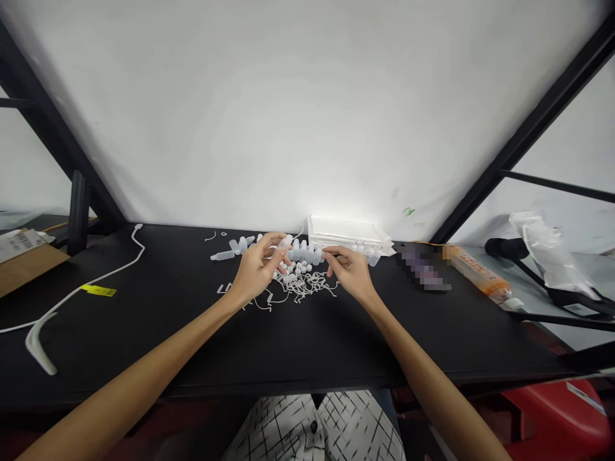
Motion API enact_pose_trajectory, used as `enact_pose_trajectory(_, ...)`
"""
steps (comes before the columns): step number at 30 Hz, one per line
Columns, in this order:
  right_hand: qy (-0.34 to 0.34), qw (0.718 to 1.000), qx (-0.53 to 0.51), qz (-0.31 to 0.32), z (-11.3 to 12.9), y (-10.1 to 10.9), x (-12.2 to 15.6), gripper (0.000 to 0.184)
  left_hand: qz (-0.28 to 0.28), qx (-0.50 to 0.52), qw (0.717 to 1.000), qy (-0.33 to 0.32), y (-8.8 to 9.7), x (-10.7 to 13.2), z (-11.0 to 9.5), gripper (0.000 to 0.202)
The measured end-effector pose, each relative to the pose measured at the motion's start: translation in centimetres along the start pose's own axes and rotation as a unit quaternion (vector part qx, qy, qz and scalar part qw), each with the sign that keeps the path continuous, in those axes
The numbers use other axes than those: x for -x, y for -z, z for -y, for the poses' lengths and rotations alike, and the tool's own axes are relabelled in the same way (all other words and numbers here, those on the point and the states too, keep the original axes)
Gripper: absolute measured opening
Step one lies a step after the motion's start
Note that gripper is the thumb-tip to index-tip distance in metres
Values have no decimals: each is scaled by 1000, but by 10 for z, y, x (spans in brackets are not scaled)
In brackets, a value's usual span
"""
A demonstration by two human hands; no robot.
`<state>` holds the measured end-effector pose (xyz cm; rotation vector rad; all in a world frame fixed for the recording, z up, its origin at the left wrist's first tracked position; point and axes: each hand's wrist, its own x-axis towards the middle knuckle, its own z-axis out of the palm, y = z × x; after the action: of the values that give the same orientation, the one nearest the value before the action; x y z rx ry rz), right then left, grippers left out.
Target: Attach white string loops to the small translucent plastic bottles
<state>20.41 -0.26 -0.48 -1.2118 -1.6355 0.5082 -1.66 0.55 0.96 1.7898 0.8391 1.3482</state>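
My left hand (257,269) is closed round a small translucent plastic bottle (286,242), held up between thumb and fingers. A thin white tube (300,233) rises beside that bottle. My right hand (350,270) is at the right end of a row of similar bottles (302,252). Its fingers are bent and apart, with the index fingertip close to the end bottle; whether it touches is unclear. Between the hands lie a cluster of small white caps (298,267) and a tangled heap of thin white bent tubes (302,285). More bottles (223,255) lie left of my left hand.
Behind my right hand is a stack of white flat packs (343,228) against the wall. A pixelated object (425,266) and an orange-labelled bottle (475,272) lie to the right. A white cable (110,274) with a yellow tag crosses the left; a cardboard box (33,266) sits beyond.
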Motion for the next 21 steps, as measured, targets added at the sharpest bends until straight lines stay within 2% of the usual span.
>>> enact_pose_trajectory(3, 50, 978, 201, 38, -5, -6, -6, 18, 8, 84, 996, 41, 1, -3, 3, 22)
enact_pose_trajectory(6, 56, 924, 362, 109, -2, -17, -13, 23, 24, 137, 987, 83, -2, -3, 6, 12)
enact_pose_trajectory(9, 53, 882, 442, 152, 4, -26, -16, 27, 39, 151, 983, 101, -5, 0, 7, 14)
enact_pose_trajectory(11, 50, 873, 456, 166, 6, -28, -16, 27, 38, 139, 984, 109, -7, 1, 6, 22)
enact_pose_trajectory(13, 48, 881, 442, 161, 6, -24, -15, 26, 34, 111, 988, 102, -8, 2, 5, 27)
enact_pose_trajectory(16, 53, 922, 367, 114, 6, -12, -14, 19, 32, 55, 996, 69, -9, 2, 3, 29)
enact_pose_trajectory(19, 29, 979, 198, 37, 7, -2, -12, 14, 37, 12, 998, 44, -10, 4, 2, 26)
enact_pose_trajectory(21, 3, 999, 50, -4, 11, -1, -10, 17, 50, -15, 998, 40, -11, 5, 2, 24)
